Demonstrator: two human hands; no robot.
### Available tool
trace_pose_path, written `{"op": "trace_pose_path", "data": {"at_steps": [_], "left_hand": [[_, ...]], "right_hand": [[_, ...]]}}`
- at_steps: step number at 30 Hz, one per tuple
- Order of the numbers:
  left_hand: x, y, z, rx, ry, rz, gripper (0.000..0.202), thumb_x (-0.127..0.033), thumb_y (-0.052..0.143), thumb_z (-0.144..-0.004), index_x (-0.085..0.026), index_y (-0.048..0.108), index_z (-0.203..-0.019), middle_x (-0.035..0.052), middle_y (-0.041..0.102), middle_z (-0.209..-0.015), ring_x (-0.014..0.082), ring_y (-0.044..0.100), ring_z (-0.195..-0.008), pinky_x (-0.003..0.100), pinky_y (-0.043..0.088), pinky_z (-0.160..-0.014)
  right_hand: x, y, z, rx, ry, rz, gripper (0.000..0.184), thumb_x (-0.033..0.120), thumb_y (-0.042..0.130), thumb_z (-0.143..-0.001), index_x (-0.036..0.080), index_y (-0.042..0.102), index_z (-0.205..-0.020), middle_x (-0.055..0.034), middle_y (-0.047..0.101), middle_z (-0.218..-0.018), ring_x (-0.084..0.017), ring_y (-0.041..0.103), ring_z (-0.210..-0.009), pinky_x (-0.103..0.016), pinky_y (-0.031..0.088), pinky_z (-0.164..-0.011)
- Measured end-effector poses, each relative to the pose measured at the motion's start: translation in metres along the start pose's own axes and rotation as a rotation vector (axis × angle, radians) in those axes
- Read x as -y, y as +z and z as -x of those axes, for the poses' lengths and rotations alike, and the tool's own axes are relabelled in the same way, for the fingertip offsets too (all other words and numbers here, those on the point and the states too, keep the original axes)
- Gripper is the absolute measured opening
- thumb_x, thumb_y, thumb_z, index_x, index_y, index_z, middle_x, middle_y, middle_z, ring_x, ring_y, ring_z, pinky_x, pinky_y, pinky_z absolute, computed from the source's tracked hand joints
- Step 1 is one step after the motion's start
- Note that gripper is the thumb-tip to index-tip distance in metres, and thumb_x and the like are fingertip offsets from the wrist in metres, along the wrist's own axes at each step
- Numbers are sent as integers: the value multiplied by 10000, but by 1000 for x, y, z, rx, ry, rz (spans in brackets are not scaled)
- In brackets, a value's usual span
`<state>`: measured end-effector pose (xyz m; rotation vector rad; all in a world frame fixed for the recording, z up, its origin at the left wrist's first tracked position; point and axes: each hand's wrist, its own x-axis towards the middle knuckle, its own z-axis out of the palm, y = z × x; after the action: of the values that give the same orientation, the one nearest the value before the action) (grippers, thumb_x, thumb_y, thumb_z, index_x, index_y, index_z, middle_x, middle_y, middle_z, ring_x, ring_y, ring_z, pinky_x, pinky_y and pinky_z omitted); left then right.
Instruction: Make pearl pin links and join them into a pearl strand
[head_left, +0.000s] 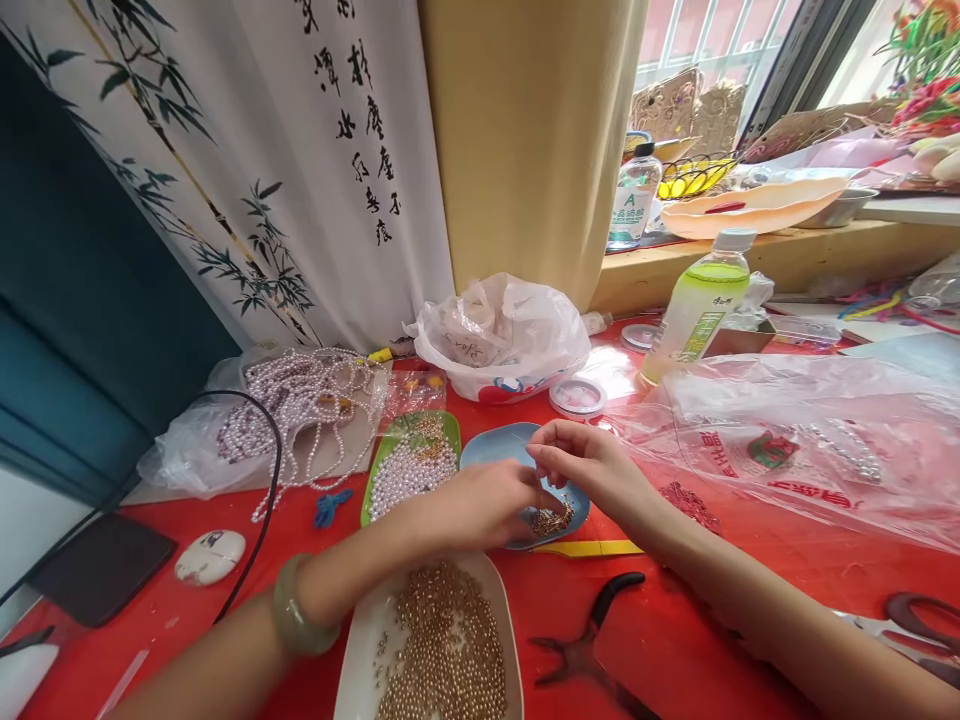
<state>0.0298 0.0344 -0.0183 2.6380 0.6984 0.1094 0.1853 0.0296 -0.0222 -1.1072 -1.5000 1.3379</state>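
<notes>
My left hand [480, 505] hovers over a blue dish [495, 447] with its fingers pinched together on something too small to name. My right hand [592, 468] meets it from the right, fingertips also pinched close, beside a small heap of gold findings [551, 519] in the dish. A jade bangle [296, 615] circles my left wrist. A white tray of gold beads [442, 650] lies under my left forearm. A green tray of white pearls [411, 466] sits left of the blue dish.
Pearl strands [300, 405] lie on plastic at left. A white bag [502, 335], thread spool [577, 397] and green bottle [697, 305] stand behind. Pliers [592, 640] and yellow strip [589, 548] lie in front. Clear plastic [810, 440] covers the right; scissors [919, 615] at far right.
</notes>
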Motion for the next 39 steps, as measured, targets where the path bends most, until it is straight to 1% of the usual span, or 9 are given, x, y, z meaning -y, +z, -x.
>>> {"op": "trace_pose_path", "data": {"at_steps": [3, 6, 13, 16, 19, 22, 27, 35, 39], "left_hand": [[4, 2, -10, 55, -20, -16, 238, -161, 492, -753, -223, 617, -946, 46, 587, -1016, 205, 572, -849, 282, 446, -692], [11, 0, -11, 48, -75, -32, 195, -130, 483, -736, -173, 631, -857, 57, 627, -920, 202, 586, -808, 282, 439, -701], [27, -11, -11, -25, -137, -18, 266, -97, 431, -746, -157, 606, -938, 77, 648, -884, 189, 588, -797, 281, 427, -704], [27, -11, -20, -38, -116, 5, 241, -96, 435, -738, -151, 617, -886, 76, 647, -880, 183, 585, -799, 275, 424, -704], [27, -7, -29, 16, -99, 16, 211, -99, 474, -705, -158, 626, -840, 68, 644, -874, 188, 581, -801, 278, 424, -700], [29, -6, -33, 59, -136, 34, 218, -91, 474, -691, -166, 626, -828, 61, 646, -864, 185, 584, -801, 277, 425, -709], [33, -7, -33, 62, -175, 44, 232, -107, 430, -722, -168, 616, -847, 56, 653, -853, 174, 592, -785, 269, 423, -695], [23, -10, -43, 98, -174, -127, 161, -174, 445, -695, -168, 604, -720, 61, 628, -778, 199, 571, -684, 269, 373, -547], [23, -11, -44, 115, -205, -84, 136, -189, 468, -657, -158, 599, -674, 66, 618, -741, 191, 550, -630, 267, 341, -512]], "right_hand": [[1, -5, 0, -17, -4, 7, 145, 298, 533, -682, 157, 510, -657, 46, 487, -536, -64, 422, -477, -214, 344, -485], [-1, -9, -2, -20, -2, 22, 152, 301, 539, -685, 152, 516, -667, 42, 492, -540, -65, 420, -479, -214, 339, -482], [-5, -15, -8, -39, -7, 39, 147, 292, 539, -708, 152, 522, -667, 34, 503, -551, -69, 430, -494, -216, 342, -493], [-7, -16, -9, -50, -9, 37, 135, 276, 536, -709, 149, 527, -664, 38, 499, -542, -67, 427, -490, -213, 338, -491], [-10, -16, -9, -83, -4, 14, 126, 270, 538, -704, 152, 527, -661, 41, 500, -529, -69, 431, -486, -216, 339, -495], [-11, -16, -10, -120, -4, -1, 129, 275, 546, -694, 152, 532, -656, 38, 504, -536, -71, 434, -493, -219, 340, -499], [-14, -16, -14, -103, 25, -29, 124, 272, 547, -695, 159, 529, -647, 42, 507, -515, -73, 452, -481, -220, 343, -497], [-16, -16, -15, -100, 22, -48, 131, 273, 555, -691, 152, 530, -646, 43, 507, -529, -71, 447, -486, -219, 344, -497], [-18, -18, -16, -99, 26, -53, 137, 282, 565, -687, 155, 527, -650, 46, 497, -539, -68, 437, -485, -218, 346, -494]]}}
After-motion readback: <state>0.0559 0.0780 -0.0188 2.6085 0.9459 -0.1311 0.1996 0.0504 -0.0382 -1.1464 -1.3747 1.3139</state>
